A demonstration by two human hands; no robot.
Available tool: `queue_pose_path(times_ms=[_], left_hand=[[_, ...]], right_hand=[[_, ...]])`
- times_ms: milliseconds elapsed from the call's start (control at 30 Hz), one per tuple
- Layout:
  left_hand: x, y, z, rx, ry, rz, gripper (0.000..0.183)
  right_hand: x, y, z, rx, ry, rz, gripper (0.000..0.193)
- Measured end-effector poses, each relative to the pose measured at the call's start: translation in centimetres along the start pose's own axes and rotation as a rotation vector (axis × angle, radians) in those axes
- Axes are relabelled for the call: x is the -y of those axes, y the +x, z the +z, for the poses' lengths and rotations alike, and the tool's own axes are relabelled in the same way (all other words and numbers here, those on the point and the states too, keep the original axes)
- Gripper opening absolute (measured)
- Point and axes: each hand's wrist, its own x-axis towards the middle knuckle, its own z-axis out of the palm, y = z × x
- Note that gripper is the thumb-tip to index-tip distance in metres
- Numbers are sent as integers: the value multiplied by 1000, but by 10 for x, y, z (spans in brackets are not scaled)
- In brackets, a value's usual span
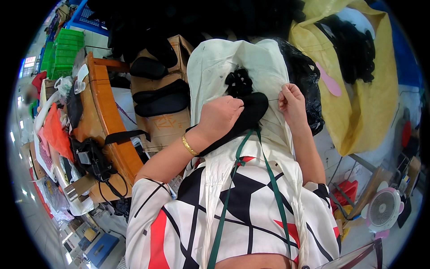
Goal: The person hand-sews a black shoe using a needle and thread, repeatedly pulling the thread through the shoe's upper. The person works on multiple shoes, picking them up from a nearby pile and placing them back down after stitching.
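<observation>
Across my lap, on a whitish apron (208,58), lies a black slipper-like shoe (256,109). My left hand (220,117) is closed over its left side, fingertips bunched on the black material. To the right of the shoe my right hand (293,104) is pinched, thumb against forefinger. A thin dark thread (273,100) runs between the shoe and those fingertips; whether a needle is there is too small to tell. Just beyond the shoe sits a bunched black ruffled piece (238,82), also on the apron.
Several black shoe pieces (162,104) rest on a cardboard box (162,130) to the left, beside a wooden table edge (102,96). On the right are a black plastic bag (309,80), a yellow sack (358,116) holding black pieces, and a small fan (384,207).
</observation>
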Motion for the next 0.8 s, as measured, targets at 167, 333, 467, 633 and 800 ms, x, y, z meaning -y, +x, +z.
queue_pose_path(times_ms=[167, 333, 467, 633, 800], left_hand=[[12, 8, 10, 55, 21, -22, 8], [14, 17, 17, 121, 56, -8, 12], [10, 19, 18, 139, 133, 68, 9], [5, 20, 18, 88, 125, 162, 5], [7, 18, 23, 107, 99, 110, 7]], right_hand=[[19, -12, 13, 63, -44, -108, 14], [52, -26, 40, 148, -204, -206, 12], [73, -33, 58, 196, -308, -253, 11], [106, -32, 60, 211, -158, -413, 9], [140, -38, 64, 227, -34, -663, 6]])
